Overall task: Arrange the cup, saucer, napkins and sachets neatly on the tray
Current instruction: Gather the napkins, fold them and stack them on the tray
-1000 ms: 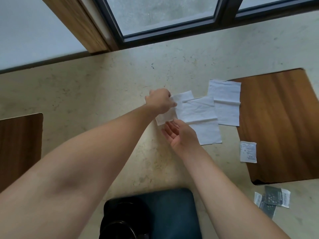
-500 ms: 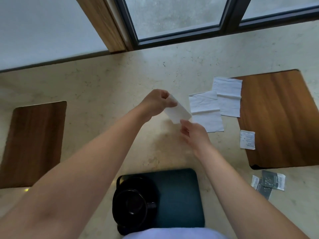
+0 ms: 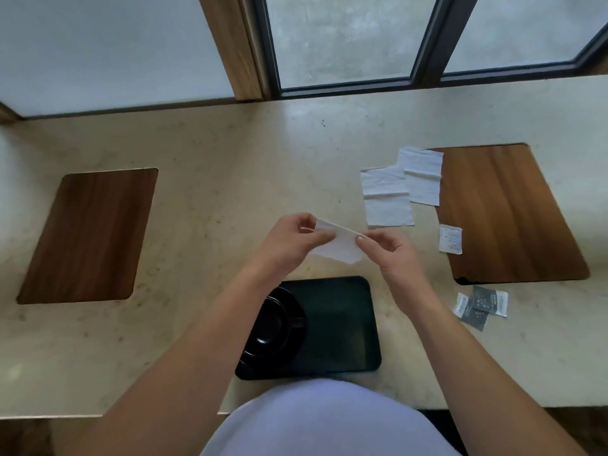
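Above the counter, my left hand (image 3: 296,240) and my right hand (image 3: 386,250) each pinch one end of a white napkin (image 3: 337,246). It hangs between them, just beyond the dark tray (image 3: 342,324). A black cup (image 3: 274,324) sits on a black saucer (image 3: 289,350) on the tray's left side, partly hidden by my left forearm. Two more white napkins (image 3: 388,195) (image 3: 422,176) lie overlapping on the counter to the right. One white sachet (image 3: 450,238) rests on a wooden inlay's edge. Grey and white sachets (image 3: 480,306) lie right of the tray.
The beige stone counter (image 3: 230,179) has wooden inlay panels at the left (image 3: 88,235) and the right (image 3: 506,212). A window with dark frames (image 3: 424,77) runs along the back. The counter's front edge is near my body.
My left hand lifted one napkin off the pile and brought it toward me. My right hand took its other end. The view tilted, showing the tray and cup more fully.
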